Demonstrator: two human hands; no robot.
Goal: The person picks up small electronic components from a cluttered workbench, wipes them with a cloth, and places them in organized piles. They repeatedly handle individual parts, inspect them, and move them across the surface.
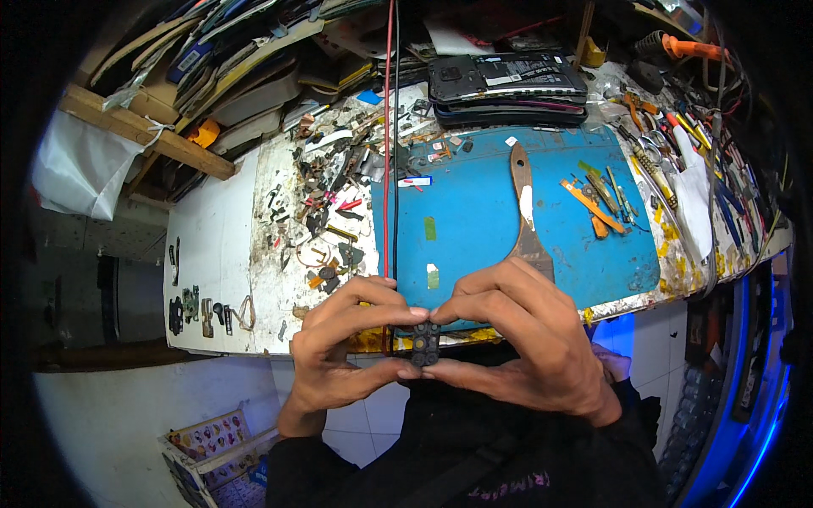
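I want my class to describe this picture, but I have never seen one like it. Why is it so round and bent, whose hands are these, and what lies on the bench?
The picture comes from a wide fisheye camera worn on a person's head, looking down, so straight edges bend near the rim. There is no machine: the left hand and right hand are the wearer's own, bare, meeting just in front of the bench edge. Together their fingertips pinch a small black part. On the bench lies a blue mat with a wooden-handled brush on it. Left of the mat lies a heap of small scraps. Behind the mat sits a stack of opened phones, and hand tools lie to the right. A red and a black wire hang down over the mat's left edge.
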